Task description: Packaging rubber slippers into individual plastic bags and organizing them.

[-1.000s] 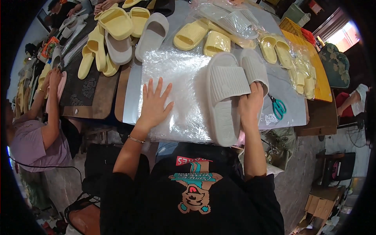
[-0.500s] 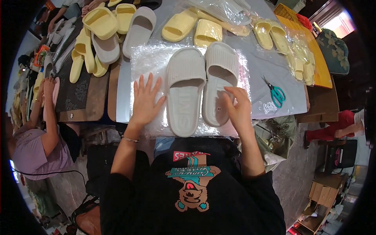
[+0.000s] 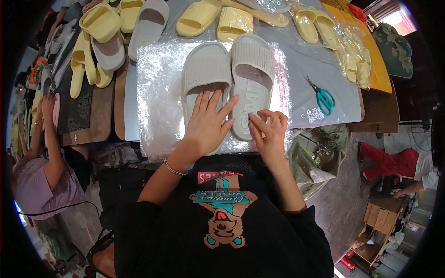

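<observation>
- The left hand [image 3: 206, 124] is lying spread over the left grey slipper [image 3: 206, 69], its fingers pointing into the strap's mouth; they are grasping nothing and seem to be steadying the footbed by light pressure.
- Its forefinger is reaching across to the inner edge of the right grey slipper [image 3: 252, 58], perhaps bracing both together.
- The right hand [image 3: 271, 132] is bending its fingers at that slipper's heel, thumb and forefinger close together; a small dark spot is showing at the tips, but I cannot tell whether they are pinching anything.
- The grey pair is lying side by side under and just ahead of the fingers, toes pointing away, which is probably leaving the heels within easy reach.
- Clear plastic film [image 3: 160, 92] is spreading beneath the pair and out past the left fingers, likely shielding the slippers from the tabletop [image 3: 296, 67].
- Teal-handled scissors [image 3: 326, 101] are lying to the right of the right fingers, apparently parked within reach but outside the working space.
- Loose yellow slippers [image 3: 199, 18] are sitting beyond both hands' fingers, seemingly leaving the near area for the grey pair.
</observation>
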`<state>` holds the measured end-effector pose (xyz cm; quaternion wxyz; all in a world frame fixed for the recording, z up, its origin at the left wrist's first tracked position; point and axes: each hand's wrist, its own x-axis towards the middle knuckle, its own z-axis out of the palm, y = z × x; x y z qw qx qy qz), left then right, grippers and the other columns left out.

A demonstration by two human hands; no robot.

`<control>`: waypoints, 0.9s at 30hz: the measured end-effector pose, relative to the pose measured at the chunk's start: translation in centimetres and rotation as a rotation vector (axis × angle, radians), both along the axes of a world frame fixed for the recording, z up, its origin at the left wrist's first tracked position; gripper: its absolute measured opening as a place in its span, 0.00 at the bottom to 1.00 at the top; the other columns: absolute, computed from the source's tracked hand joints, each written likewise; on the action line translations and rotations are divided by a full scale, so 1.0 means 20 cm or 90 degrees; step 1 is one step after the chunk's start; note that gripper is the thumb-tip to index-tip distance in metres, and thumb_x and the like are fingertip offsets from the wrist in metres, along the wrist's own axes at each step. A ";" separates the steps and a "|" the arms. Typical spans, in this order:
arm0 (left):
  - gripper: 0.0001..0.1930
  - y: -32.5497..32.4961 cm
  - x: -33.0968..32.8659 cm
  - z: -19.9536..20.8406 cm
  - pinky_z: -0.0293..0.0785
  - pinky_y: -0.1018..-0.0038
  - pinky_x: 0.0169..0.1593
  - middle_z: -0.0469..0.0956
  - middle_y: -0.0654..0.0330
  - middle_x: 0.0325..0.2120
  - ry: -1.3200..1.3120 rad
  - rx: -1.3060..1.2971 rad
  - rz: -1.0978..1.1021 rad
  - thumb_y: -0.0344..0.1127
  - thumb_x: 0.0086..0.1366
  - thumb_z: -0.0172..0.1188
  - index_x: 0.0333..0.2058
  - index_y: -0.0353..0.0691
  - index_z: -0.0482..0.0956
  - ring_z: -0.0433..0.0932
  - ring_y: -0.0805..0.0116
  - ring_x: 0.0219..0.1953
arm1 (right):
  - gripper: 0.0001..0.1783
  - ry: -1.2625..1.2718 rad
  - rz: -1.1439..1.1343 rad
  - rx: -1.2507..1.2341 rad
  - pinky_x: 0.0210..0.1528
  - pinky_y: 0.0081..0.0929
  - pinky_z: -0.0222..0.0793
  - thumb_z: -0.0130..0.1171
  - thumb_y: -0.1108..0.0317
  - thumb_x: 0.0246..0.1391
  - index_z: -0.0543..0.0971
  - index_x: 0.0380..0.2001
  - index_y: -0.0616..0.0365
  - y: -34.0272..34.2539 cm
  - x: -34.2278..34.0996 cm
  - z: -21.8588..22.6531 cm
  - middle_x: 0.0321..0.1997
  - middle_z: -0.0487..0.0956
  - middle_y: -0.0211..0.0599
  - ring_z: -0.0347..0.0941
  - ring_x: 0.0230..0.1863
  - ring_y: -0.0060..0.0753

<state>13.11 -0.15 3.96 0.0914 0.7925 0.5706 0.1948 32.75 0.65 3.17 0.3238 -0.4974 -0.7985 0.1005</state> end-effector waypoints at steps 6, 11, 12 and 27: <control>0.28 0.00 0.01 -0.04 0.46 0.51 0.65 0.58 0.41 0.58 0.005 0.021 0.011 0.42 0.64 0.51 0.63 0.52 0.58 0.55 0.36 0.60 | 0.11 0.111 0.005 -0.036 0.50 0.36 0.58 0.65 0.74 0.41 0.83 0.32 0.55 0.03 0.00 -0.02 0.39 0.74 0.33 0.62 0.45 0.41; 0.28 0.00 0.01 -0.03 0.47 0.50 0.64 0.60 0.41 0.56 -0.010 0.030 0.007 0.41 0.64 0.51 0.62 0.50 0.60 0.57 0.36 0.58 | 0.10 0.103 -0.006 -0.080 0.50 0.36 0.59 0.64 0.76 0.39 0.81 0.29 0.56 0.05 -0.02 -0.01 0.37 0.74 0.33 0.62 0.45 0.41; 0.28 0.00 0.01 -0.03 0.47 0.50 0.64 0.60 0.41 0.56 -0.010 0.029 0.006 0.41 0.64 0.51 0.62 0.50 0.60 0.57 0.36 0.58 | 0.10 0.103 -0.007 -0.081 0.50 0.36 0.59 0.64 0.76 0.39 0.81 0.29 0.56 0.05 -0.01 0.00 0.37 0.74 0.33 0.62 0.45 0.41; 0.28 0.00 0.01 -0.03 0.48 0.49 0.64 0.59 0.40 0.57 -0.001 0.037 0.003 0.41 0.64 0.51 0.63 0.50 0.59 0.57 0.36 0.58 | 0.06 0.099 0.001 -0.049 0.46 0.35 0.59 0.66 0.74 0.37 0.81 0.24 0.55 0.08 -0.01 0.00 0.34 0.73 0.32 0.64 0.41 0.40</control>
